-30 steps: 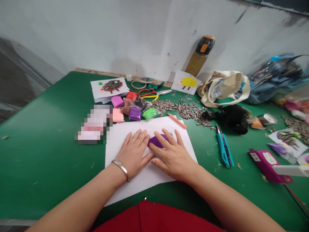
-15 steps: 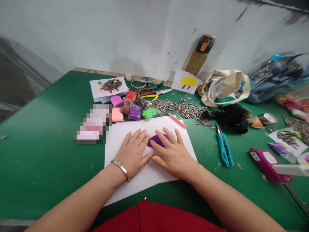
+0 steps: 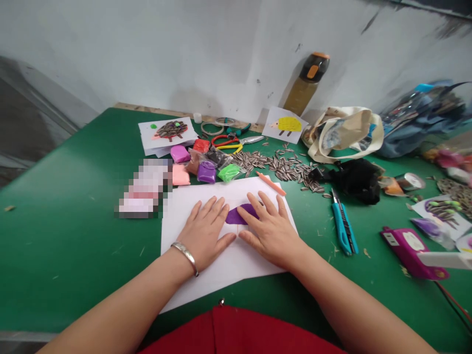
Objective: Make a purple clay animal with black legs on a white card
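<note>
From my remote station, I observe both forearms angling inward from the lower corners, palms down. The left hand [image 3: 204, 232] lies flat on the white paper [image 3: 228, 268], fingers slightly parted, thumb extended toward the right hand [image 3: 273, 231]. That right hand is more widely fanned, its index and middle fingers over the purple patch [image 3: 233, 216]; neither hand pinches anything. The patch, flat, matte and rounded in outline, sits on the paper between the hands, partly covered. I cannot tell how firmly the fingers press. A rigid silvery bracelet [image 3: 185, 258] circles the left wrist. Beyond the fingertips I note a slim orange stick [image 3: 272, 184] at the paper's edge, soft-looking blocks in clear wrapping [image 3: 206, 172], and loose striped, tapering seeds [image 3: 287, 168] on the smooth green tabletop [image 3: 84, 246].
</note>
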Tool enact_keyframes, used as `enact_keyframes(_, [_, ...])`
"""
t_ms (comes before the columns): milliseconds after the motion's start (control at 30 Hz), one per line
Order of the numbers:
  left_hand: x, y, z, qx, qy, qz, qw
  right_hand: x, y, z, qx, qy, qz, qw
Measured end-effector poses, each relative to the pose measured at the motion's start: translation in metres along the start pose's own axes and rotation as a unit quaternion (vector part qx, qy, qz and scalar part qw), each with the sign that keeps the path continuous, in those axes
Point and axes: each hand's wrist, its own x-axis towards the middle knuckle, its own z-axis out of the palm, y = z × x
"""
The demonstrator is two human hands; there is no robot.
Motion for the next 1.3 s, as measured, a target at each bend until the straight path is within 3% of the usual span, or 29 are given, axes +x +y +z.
enact_keyframes(1300, [0.001,0.000,-0.002,0.006,-0.004,0.000,1.000,-0.003,0.012,-0.004,-0.014,0.008,0.042,0.999])
